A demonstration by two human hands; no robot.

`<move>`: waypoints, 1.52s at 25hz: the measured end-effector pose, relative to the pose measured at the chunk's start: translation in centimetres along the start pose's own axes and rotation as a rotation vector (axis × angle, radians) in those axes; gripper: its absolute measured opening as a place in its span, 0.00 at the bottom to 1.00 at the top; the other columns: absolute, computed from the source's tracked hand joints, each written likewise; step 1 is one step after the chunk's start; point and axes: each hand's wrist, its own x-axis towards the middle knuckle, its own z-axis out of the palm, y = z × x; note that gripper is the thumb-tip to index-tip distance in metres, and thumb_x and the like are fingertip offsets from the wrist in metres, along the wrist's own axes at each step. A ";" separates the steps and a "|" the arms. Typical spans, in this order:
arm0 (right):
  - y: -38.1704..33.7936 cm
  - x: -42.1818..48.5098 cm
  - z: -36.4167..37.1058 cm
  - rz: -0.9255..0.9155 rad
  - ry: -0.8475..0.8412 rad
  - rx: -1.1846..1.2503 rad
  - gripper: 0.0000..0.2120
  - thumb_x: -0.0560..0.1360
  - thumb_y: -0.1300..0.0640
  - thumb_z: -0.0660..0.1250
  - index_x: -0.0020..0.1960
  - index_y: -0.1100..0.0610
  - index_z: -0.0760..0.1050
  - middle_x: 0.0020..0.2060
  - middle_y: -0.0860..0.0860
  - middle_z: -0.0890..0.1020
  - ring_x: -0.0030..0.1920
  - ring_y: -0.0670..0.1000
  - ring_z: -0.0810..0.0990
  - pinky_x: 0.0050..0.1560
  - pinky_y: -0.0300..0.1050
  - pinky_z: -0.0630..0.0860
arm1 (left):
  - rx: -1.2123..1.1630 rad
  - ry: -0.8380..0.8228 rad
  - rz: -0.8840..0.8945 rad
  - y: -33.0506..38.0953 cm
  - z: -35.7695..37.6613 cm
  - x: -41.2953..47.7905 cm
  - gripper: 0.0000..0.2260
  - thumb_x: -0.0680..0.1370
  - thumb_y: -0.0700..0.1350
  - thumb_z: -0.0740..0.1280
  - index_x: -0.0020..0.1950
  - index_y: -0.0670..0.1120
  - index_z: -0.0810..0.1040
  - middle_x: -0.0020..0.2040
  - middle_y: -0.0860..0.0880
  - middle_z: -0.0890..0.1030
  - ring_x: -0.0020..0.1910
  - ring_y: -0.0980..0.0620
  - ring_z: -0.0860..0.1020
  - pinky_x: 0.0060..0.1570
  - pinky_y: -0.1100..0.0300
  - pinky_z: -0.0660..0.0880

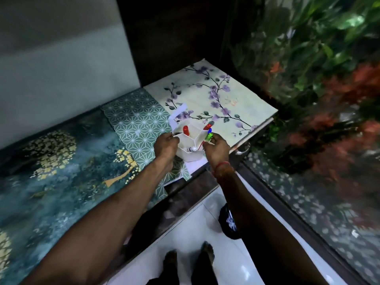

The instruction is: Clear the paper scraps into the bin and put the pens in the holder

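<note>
Gripping the white holder (192, 150) rim on the counter (236, 103), left hand (164, 144) steadies it; right hand (217, 149) grip clenched on green pen (208, 137); red pens (186, 130) inside.

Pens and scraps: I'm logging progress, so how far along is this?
Done: red pens stand in the holder. In hand: the right hand is at a green pen at the rim; the left hand pinches something thin. Left: paper scraps beside the holder.
</note>
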 end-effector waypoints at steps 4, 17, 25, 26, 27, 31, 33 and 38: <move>-3.1 4.5 3.6 -0.021 -0.091 -0.014 0.15 0.69 0.61 0.68 0.55 0.58 0.80 0.50 0.58 0.85 0.50 0.56 0.82 0.55 0.47 0.78 | -0.095 0.087 -0.017 2.3 -0.9 4.0 0.10 0.67 0.39 0.68 0.46 0.49 0.81 0.47 0.48 0.84 0.44 0.47 0.81 0.49 0.51 0.80; -2.1 10.0 7.9 -0.075 -0.177 -0.095 0.18 0.72 0.54 0.65 0.60 0.55 0.78 0.52 0.54 0.85 0.53 0.56 0.82 0.58 0.48 0.77 | -0.203 0.065 -0.048 2.1 -1.0 10.5 0.08 0.72 0.36 0.68 0.48 0.47 0.82 0.52 0.43 0.84 0.53 0.42 0.82 0.57 0.46 0.79; 0.8 1.5 2.6 -0.057 0.004 -0.012 0.14 0.75 0.56 0.65 0.57 0.61 0.80 0.54 0.58 0.84 0.56 0.57 0.81 0.61 0.48 0.75 | -0.038 -0.120 -0.030 -3.6 0.1 2.8 0.07 0.72 0.43 0.70 0.49 0.48 0.83 0.53 0.46 0.85 0.51 0.47 0.82 0.53 0.55 0.77; 1.4 0.1 1.5 -0.058 0.043 -0.013 0.15 0.73 0.54 0.64 0.56 0.60 0.81 0.52 0.57 0.85 0.53 0.56 0.82 0.58 0.47 0.76 | 0.016 -0.173 -0.010 -4.2 0.4 1.7 0.07 0.70 0.44 0.70 0.47 0.49 0.83 0.54 0.46 0.85 0.51 0.48 0.82 0.54 0.54 0.77; 2.3 -1.4 0.2 -0.045 0.086 -0.011 0.17 0.72 0.52 0.63 0.55 0.59 0.81 0.50 0.57 0.85 0.51 0.56 0.83 0.56 0.47 0.77 | 0.070 -0.226 0.016 -5.0 0.8 0.7 0.08 0.69 0.46 0.70 0.46 0.50 0.84 0.54 0.47 0.85 0.50 0.49 0.82 0.55 0.53 0.77; 6.1 -7.0 -5.2 -0.031 0.247 -0.037 0.16 0.74 0.52 0.62 0.57 0.58 0.80 0.52 0.55 0.85 0.52 0.53 0.82 0.55 0.43 0.76 | 0.289 -0.413 0.154 -6.1 2.4 -5.0 0.10 0.73 0.45 0.70 0.54 0.50 0.84 0.55 0.50 0.84 0.52 0.51 0.81 0.51 0.62 0.75; 7.4 -10.2 -8.5 -0.017 0.327 -0.037 0.16 0.76 0.52 0.62 0.60 0.57 0.79 0.55 0.54 0.84 0.55 0.51 0.80 0.55 0.41 0.73 | 0.364 -0.517 0.249 -6.3 3.5 -8.4 0.12 0.75 0.43 0.68 0.57 0.49 0.82 0.55 0.50 0.84 0.52 0.51 0.81 0.48 0.64 0.75; 7.2 -19.4 -16.9 0.043 0.519 0.000 0.18 0.78 0.50 0.63 0.65 0.54 0.76 0.59 0.54 0.81 0.57 0.53 0.79 0.60 0.50 0.75 | 0.493 -0.771 0.548 -5.6 6.6 -17.7 0.18 0.76 0.42 0.69 0.67 0.47 0.77 0.59 0.51 0.80 0.56 0.54 0.78 0.50 0.68 0.69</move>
